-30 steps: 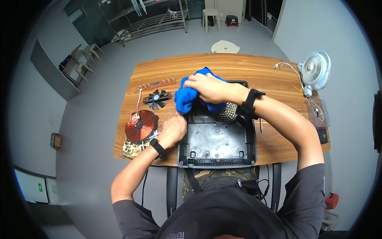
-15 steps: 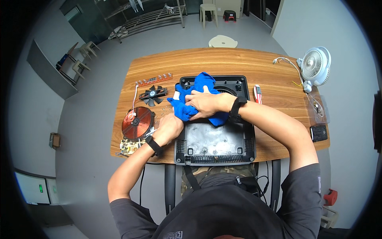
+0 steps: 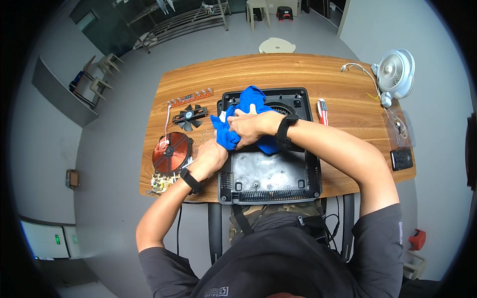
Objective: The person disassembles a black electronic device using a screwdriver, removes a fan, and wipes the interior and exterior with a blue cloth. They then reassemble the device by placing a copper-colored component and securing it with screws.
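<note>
A: Where's the blue cloth [image 3: 252, 98] right now?

B: Bunched over the upper left of the black plastic housing [image 3: 271, 171], partly covering its round vent opening [image 3: 284, 109]. The right hand [image 3: 252, 125] grasps it, fingers curled into the folds.

A: And the left hand [image 3: 212, 155]?

B: At the housing's left rim, beside the cloth's lower end. Its fingertips are hidden, so I can't tell whether it grips the rim or just braces there.

A: What worries you?

B: Snagging, mainly. The housing has raised posts and slots, and a loose fold could hook on one. A hard tug might then skid the shell across the desk [image 3: 348, 144], especially if the left hand is only resting.

A: Anything on the left side?

B: Small loose bits [image 3: 203, 133], probably screws, lie near that rim; a trailing corner could sweep them away. The left forearm [image 3: 161, 216] also passes close to the copper coil [image 3: 174, 155] and circuit board [image 3: 160, 183]. A sideways bump could strain their wiring.

A: The screwdriver [image 3: 322, 111]?

B: Just right of the housing. A shove that way could send it rolling.
</note>
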The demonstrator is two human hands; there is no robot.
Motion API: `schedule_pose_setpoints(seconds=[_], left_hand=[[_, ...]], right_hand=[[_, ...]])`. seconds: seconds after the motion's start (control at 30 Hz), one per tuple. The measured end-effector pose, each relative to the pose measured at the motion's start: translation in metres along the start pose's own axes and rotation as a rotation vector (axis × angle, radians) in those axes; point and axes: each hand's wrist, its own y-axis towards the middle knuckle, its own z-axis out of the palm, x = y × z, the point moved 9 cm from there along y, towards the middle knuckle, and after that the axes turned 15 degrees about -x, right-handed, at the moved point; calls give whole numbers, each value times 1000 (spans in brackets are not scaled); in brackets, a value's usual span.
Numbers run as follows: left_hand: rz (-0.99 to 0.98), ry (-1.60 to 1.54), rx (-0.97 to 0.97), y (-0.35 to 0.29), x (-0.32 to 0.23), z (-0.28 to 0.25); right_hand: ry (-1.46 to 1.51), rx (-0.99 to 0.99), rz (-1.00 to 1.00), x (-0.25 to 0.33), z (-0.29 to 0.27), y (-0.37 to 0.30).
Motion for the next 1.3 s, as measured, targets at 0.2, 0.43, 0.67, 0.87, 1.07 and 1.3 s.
schedule_pose_setpoints(seconds=[0.2, 0.43, 0.67, 0.87, 1.07, 1.3], left_hand=[[33, -16, -32, -2, -4, -4], [75, 27, -35, 0, -1, 5], [-77, 58, 2, -2, 2, 1], [-8, 11, -4, 1, 5, 6], [4, 59, 5, -1, 0, 5], [-37, 86, 54, -3, 1, 3]], right_hand=[[106, -7, -169, -6, 1, 7], [441, 4, -211, -14, -13, -1], [127, -339, 33, -32, -81, -30], [-121, -271, -154, 7, -31, -48], [-296, -341, -301, 15, -14, -63], [-245, -271, -346, 15, -7, -54]])
